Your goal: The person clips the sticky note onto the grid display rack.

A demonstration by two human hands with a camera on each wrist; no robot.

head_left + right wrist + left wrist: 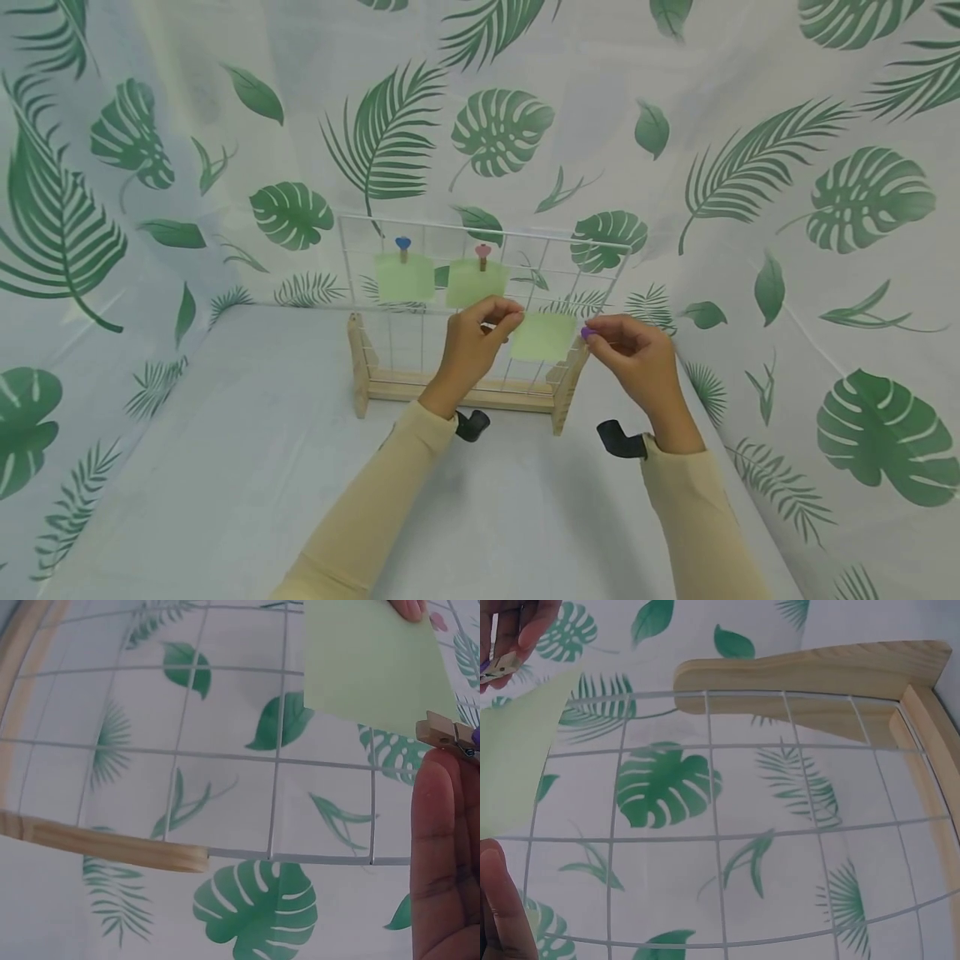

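My left hand [474, 348] pinches a pale green paper sheet [544, 338] by its left side, in front of the white wire grid rack [557, 397]. To the right of the sheet, my right hand [639, 360] pinches a small wooden clothespin [438, 730] with a purple ornament [587, 332]. In the right wrist view the clothespin's tip is at the sheet's edge; whether it grips the paper I cannot tell. Two more green sheets hang on the grid, one under a blue-topped clothespin [403, 248], the other under a pink-topped clothespin [483, 256].
The rack stands on wooden feet [360, 367] on a white-covered table [225, 467]. Leaf-printed white cloth [585, 75] surrounds the back and sides. Black wrist-camera mounts [621, 439] stick out near both cuffs.
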